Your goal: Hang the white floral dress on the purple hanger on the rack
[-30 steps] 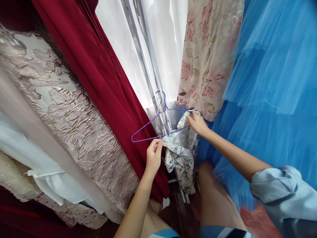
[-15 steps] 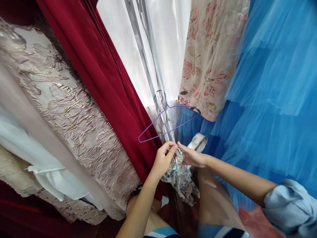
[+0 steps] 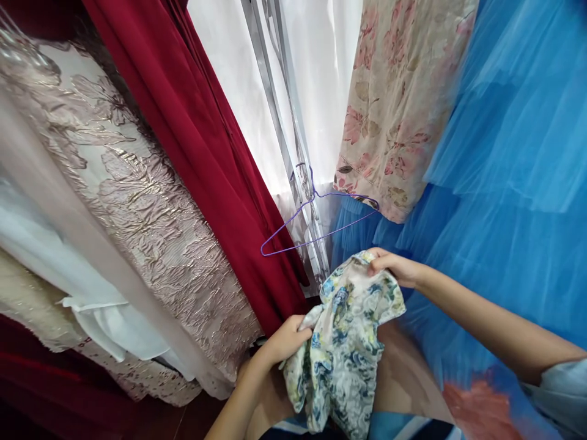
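A floral garment [image 3: 346, 342] in white, blue and yellow, perhaps a small top, hangs between my two hands above my lap. My left hand [image 3: 288, 337] is closed on its left edge. At its upper right, my right hand [image 3: 397, 266] grips the cloth with the thumb on top and the fingers partly hidden. A purple wire hanger [image 3: 321, 241] hangs bare just beyond the garment, apart from both hands, hooked on the metal rack [image 3: 282, 98].
On the left hang a dark red dress [image 3: 192, 153] and a pink-gold brocade garment [image 3: 151, 201]. A pink floral garment [image 3: 394, 116] and a blue layered tulle dress [image 3: 513, 159] hang on the right. White cloth [image 3: 321, 79] covers the back.
My hands have moved apart, the right one to the right and the left one down. The bunched garment is now spread open between them. The hanger keeps its place on the rack.
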`<state>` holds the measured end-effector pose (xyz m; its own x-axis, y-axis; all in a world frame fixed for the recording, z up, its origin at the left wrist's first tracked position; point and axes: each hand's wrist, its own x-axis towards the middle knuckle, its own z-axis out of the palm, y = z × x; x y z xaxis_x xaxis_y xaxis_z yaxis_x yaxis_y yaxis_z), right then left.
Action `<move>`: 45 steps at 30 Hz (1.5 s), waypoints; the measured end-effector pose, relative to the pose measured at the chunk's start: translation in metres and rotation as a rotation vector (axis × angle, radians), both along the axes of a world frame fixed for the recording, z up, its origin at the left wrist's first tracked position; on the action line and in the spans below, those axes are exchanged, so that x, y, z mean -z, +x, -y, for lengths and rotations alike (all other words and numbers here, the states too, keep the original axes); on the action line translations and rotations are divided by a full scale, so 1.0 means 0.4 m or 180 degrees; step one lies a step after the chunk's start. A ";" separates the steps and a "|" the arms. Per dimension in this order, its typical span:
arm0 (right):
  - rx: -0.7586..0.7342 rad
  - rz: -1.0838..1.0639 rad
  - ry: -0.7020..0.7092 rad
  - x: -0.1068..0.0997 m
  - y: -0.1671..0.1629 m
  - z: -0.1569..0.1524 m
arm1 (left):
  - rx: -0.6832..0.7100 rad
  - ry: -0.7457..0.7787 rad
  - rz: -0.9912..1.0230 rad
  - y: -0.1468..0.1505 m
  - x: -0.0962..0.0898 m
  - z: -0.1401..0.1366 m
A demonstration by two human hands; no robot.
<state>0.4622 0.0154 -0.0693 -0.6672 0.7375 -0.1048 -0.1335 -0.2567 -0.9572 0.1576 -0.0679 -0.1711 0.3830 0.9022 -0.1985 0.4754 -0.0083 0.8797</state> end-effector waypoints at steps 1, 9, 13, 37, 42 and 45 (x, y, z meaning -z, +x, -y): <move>0.0093 0.0035 0.0140 -0.008 0.017 -0.013 | -0.0021 0.0041 -0.0121 -0.023 -0.006 0.001; 0.1551 0.1150 0.2101 0.005 0.079 -0.152 | -0.0119 0.0997 -0.1279 -0.205 -0.189 -0.048; 0.1580 0.1635 0.2732 0.028 0.052 -0.200 | -0.0579 0.1861 -0.2302 -0.253 -0.296 -0.108; 0.1218 0.1615 0.3012 0.075 0.015 -0.198 | -0.1154 0.2438 -0.0969 -0.079 -0.414 -0.361; 0.0891 0.1419 0.2909 0.050 0.030 -0.158 | -0.0846 0.2573 -0.0716 -0.055 -0.429 -0.351; 0.1058 0.1320 0.3043 0.031 0.069 -0.132 | -0.1036 0.2919 -0.0766 -0.061 -0.431 -0.332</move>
